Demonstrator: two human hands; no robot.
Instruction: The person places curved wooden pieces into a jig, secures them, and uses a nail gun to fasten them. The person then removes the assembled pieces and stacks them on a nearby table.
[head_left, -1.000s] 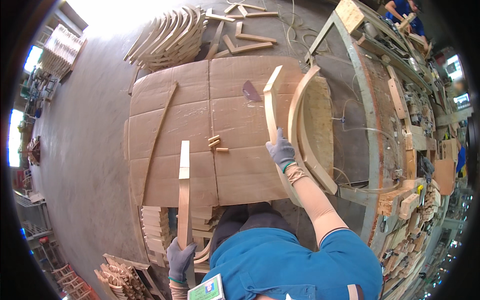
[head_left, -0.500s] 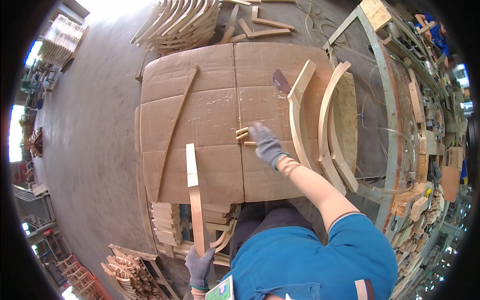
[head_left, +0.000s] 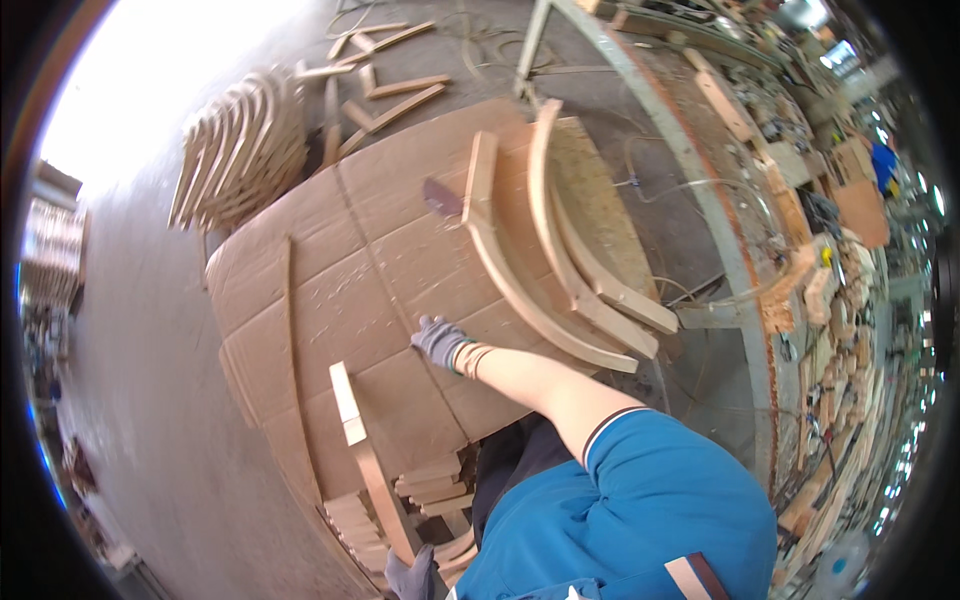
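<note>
The left hand (head_left: 410, 575) is wrapped around a wooden bar (head_left: 378, 482) crossing the cardboard-topped worktop's (head_left: 330, 320) near edge, while the right hand (head_left: 440, 343), its grip impossible to tell, is over the middle, seemingly reaching, the next move calling for a steady bar.

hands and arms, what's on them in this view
Both the left hand and the right hand wear grey gloves; the right one's cuff has a green edge. Bunched folds at the right wrist look like a thin arm sleeve. The blue short sleeve has white-and-dark trim at its hem.
</note>
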